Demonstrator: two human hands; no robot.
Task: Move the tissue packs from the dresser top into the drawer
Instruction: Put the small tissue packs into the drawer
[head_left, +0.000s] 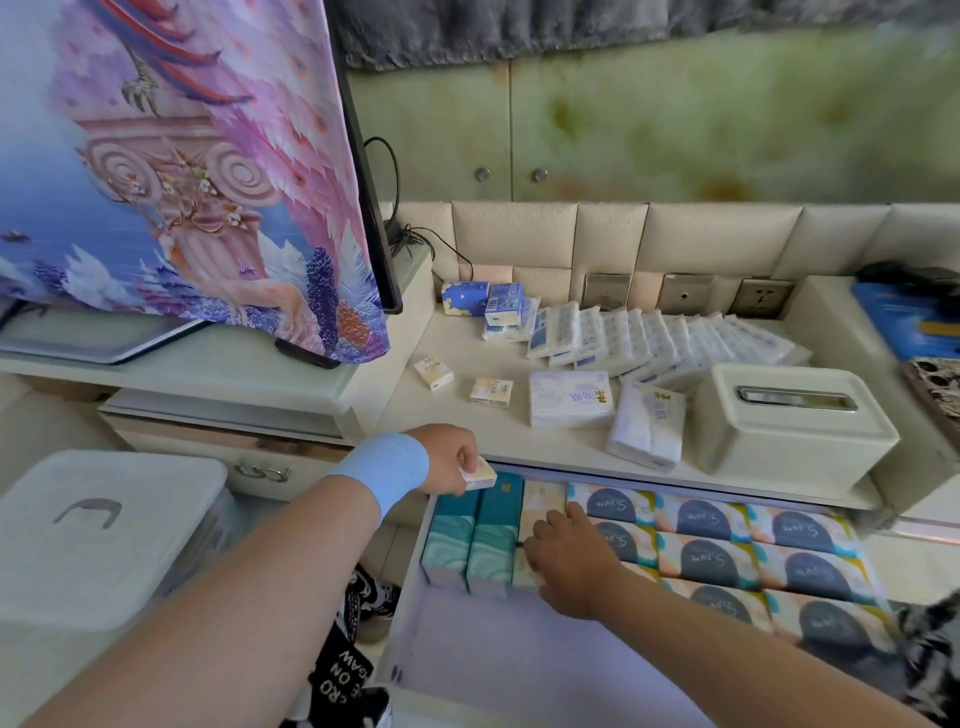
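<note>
Placing: left hand (449, 460) holds a pack (480, 475) above the back-left corner of the drawer (493, 649)
Left grip: clamped on the pack, thumb and fingertips pinching it
Right grip: apart; right hand (566, 561) lies with fingers on the cream packs (543, 501) in the drawer
Doing it well: probably stand the pack on edge by the teal packs (475, 540), the right hand steadying the row
Tabletop (498, 426), to move: two small packs (434, 373), soft packs (570, 399), a fanned row (649, 338), blue packs (485, 301)
In the way: tissue box (789, 421) crowds the soft packs; patterned packs (727, 551) fill the drawer's right
Around: covered TV (182, 156), lidded bin (104, 530)
</note>
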